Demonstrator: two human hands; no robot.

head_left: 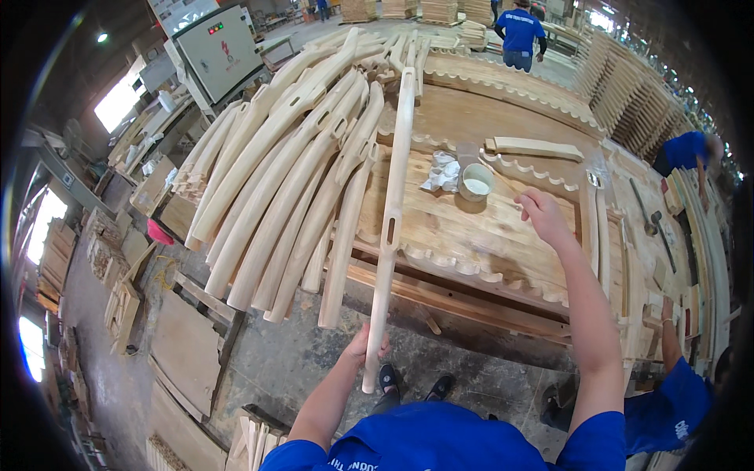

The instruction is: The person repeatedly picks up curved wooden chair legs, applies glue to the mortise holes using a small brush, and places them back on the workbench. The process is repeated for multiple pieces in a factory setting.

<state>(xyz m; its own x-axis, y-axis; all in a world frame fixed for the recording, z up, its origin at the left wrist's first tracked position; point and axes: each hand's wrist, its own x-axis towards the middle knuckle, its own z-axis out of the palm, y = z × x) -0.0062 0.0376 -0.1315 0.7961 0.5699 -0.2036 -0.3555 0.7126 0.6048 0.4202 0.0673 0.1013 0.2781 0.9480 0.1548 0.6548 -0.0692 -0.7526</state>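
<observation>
My left hand [367,345] is wrapped round the lower end of a long, pale wooden chair leg or post [399,149]. The piece stands out away from me, gently curved, with a slot near its middle and another near its far end; its upper part passes over the workbench. Over the bench to the right, my right hand [543,215] is closed in a pinch on a thin wooden stick [509,183] angled toward a cup. That cup [477,182] is whitish and has white, glue-like stuff in it. Crumpled white paper or cloth [442,171] lies beside it.
A big pile of similar slotted posts [283,173] overhangs the bench at left. Scalloped wooden strips [503,86] edge the wooden benchtop [463,235]. A hammer [646,212] lies at right. Co-workers in blue shirts stand at the far side [520,31] and close right [675,404].
</observation>
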